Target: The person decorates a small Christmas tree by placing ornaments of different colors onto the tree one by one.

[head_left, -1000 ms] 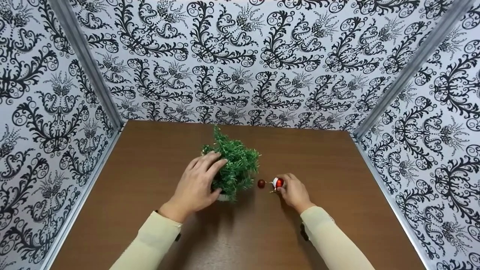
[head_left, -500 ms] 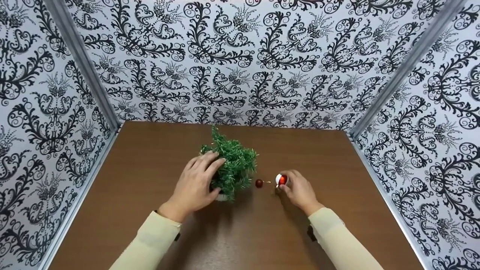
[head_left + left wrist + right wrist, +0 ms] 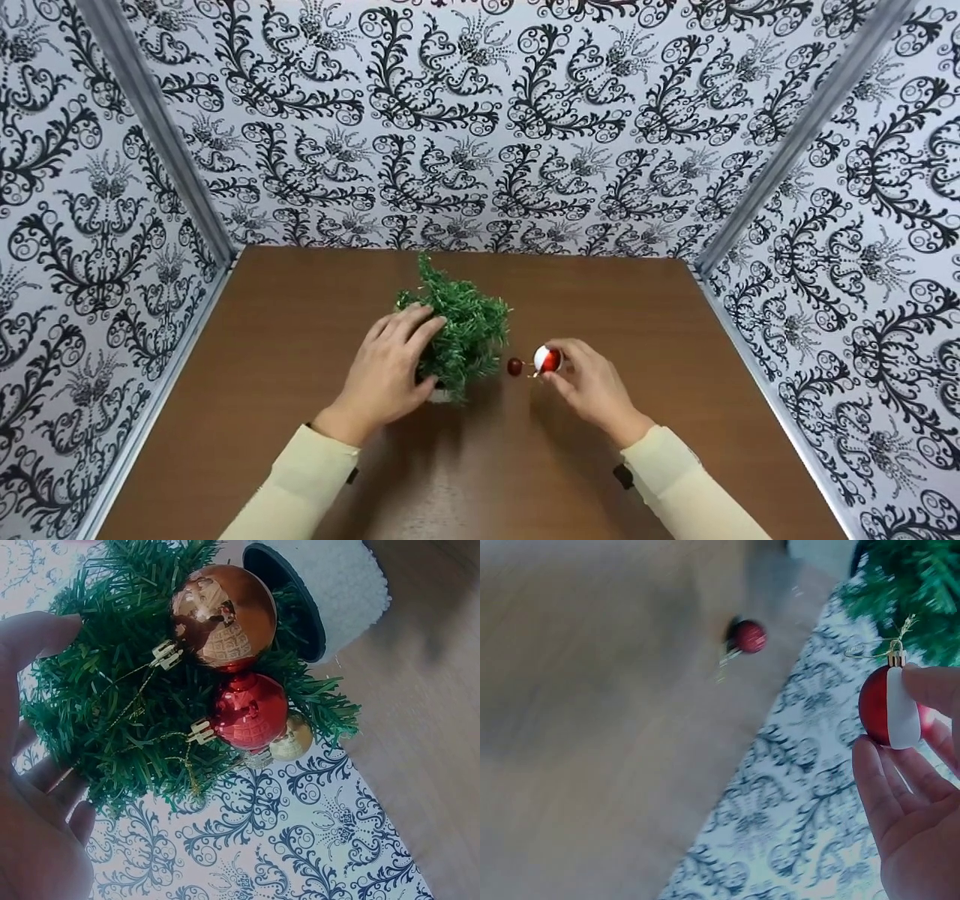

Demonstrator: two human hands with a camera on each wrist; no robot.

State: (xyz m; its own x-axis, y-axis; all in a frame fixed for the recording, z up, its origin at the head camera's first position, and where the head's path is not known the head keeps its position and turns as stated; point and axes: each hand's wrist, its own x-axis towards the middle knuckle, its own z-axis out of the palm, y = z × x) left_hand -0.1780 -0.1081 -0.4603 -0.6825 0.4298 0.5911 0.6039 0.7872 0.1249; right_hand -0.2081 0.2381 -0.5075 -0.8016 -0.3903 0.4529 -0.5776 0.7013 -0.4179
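A small artificial Christmas tree point(image 3: 469, 322) with green tinsel branches stands left of the table's middle. My left hand point(image 3: 390, 367) holds its left side, thumb and fingers around the foliage. In the left wrist view a copper bauble point(image 3: 225, 619), a red bauble point(image 3: 251, 712) and a small gold bauble point(image 3: 291, 739) hang on the branches. My right hand point(image 3: 596, 382) pinches a red and white bauble point(image 3: 889, 709) between thumb and fingers. Its gold cap and gold string point up in the right wrist view. A small dark red bauble point(image 3: 514, 366) lies on the table between tree and right hand.
The tree's base is a white, fuzzy pot point(image 3: 352, 596) with a dark rim. The brown wooden table point(image 3: 315, 300) is enclosed at the back and sides by white panels point(image 3: 450, 112) with black scrollwork and grey metal posts point(image 3: 802, 142).
My right hand has lifted the red and white bauble from beside the dark red one, drawn back right, then moved left again toward the tree. The left hand stays at the tree.
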